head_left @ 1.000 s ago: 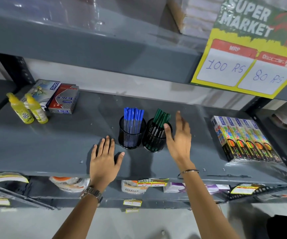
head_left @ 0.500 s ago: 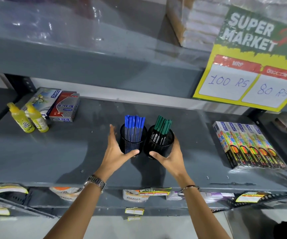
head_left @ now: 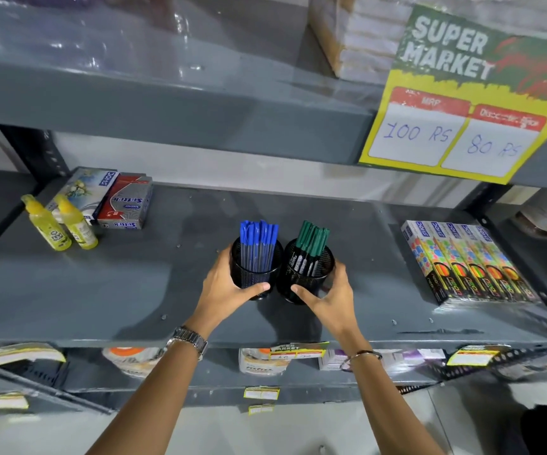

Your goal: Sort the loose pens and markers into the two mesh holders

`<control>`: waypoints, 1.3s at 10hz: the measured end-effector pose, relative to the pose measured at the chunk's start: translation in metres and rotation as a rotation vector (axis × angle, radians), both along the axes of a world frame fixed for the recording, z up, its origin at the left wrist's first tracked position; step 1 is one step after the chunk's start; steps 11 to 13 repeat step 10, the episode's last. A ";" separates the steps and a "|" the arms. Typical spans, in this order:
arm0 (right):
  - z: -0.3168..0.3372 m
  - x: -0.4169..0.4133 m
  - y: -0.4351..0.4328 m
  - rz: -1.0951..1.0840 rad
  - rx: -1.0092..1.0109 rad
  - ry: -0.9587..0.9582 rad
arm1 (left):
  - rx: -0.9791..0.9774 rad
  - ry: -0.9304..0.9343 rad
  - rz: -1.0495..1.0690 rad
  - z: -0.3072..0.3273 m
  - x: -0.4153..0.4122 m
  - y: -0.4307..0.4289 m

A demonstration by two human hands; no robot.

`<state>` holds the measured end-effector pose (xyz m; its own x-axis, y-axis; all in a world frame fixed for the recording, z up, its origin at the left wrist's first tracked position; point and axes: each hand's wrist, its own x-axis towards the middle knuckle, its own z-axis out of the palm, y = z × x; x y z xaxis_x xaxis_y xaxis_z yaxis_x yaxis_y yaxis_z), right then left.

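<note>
Standing side by side mid-shelf (head_left: 101,290), the left mesh holder (head_left: 255,274) of blue pens (head_left: 258,234) sits clasped in the left hand (head_left: 229,290), the right mesh holder (head_left: 308,279) of green markers (head_left: 311,236) in the right hand (head_left: 329,295), far-side fingers hidden.

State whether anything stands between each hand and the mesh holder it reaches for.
Nothing visible does. The left hand is wrapped around the blue-pen holder, the right hand around the green-marker holder.
</note>
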<state>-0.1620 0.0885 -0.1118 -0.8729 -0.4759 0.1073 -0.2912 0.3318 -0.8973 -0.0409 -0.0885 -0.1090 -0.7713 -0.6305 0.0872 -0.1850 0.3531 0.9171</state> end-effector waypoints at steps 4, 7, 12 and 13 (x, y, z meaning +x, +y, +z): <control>0.002 0.026 0.030 0.047 0.023 -0.036 | 0.014 -0.008 -0.038 -0.001 0.031 0.027; -0.003 0.028 0.031 0.008 0.037 -0.043 | -0.032 -0.011 -0.030 -0.002 0.031 0.028; 0.005 0.050 0.040 -0.040 -0.085 0.014 | -0.083 0.086 0.082 0.000 0.042 0.051; 0.005 0.050 0.040 -0.040 -0.085 0.014 | -0.083 0.086 0.082 0.000 0.042 0.051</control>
